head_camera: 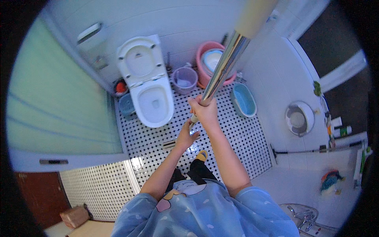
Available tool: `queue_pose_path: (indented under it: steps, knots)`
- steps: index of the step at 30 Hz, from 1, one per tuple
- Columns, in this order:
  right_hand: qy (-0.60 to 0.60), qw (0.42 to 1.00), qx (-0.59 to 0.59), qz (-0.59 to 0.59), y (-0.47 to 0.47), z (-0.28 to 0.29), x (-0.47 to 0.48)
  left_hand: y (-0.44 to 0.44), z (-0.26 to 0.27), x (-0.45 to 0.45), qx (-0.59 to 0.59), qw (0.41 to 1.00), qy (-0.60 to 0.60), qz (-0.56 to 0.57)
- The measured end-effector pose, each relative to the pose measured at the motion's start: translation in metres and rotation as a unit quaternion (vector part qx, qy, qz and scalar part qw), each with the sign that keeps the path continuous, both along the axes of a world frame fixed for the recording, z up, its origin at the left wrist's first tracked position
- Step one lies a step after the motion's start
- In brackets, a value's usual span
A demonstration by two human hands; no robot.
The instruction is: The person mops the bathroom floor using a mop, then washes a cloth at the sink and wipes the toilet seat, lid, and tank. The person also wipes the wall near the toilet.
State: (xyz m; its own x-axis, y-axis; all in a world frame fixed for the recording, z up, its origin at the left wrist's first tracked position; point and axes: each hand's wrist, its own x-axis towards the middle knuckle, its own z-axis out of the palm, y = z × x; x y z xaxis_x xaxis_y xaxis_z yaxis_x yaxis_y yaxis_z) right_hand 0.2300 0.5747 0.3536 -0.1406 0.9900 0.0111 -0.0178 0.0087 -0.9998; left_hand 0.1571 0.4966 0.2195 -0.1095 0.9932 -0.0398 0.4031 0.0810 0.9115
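A long pole (pixel 225 65) with a shiny metal shaft and a pale upper section rises toward the camera at upper right. My right hand (pixel 207 114) is closed around its lower shaft. Just below, my left hand (pixel 186 137) has its thumb and fingers apart beside the thin lower part of the pole, and its fingertips seem to touch it. A narrow flat head (pixel 169 144) lies on the black-and-white tiled floor (pixel 237 139), partly hidden behind my left hand; whether it is a mop or a squeegee is unclear.
Ahead stands a white toilet (pixel 156 103) with its lid raised. A purple bucket (pixel 185 80), stacked basins in a pink tub (pixel 204 50), and a blue basin (pixel 243 100) line the wall. A frosted-glass door (pixel 65 97) is left; a faucet (pixel 305 217) is lower right.
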Motion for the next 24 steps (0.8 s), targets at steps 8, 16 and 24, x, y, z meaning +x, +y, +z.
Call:
queue_pose_path:
  steps: [8, 16, 24]
  knots:
    - [0.047, 0.990, 0.056, -0.125, 0.073, 0.058, 0.163, 0.118, 0.026, 0.154, 0.054, 0.993, 0.003, -0.103]
    - [0.053, 0.969, 0.105, -0.216, 0.162, 0.093, 0.276, 0.235, 0.064, 0.268, 0.064, 0.975, -0.020, -0.212]
    - [0.065, 0.948, 0.130, -0.285, 0.273, 0.090, 0.381, 0.355, 0.001, 0.312, 0.059, 0.967, -0.071, -0.238]
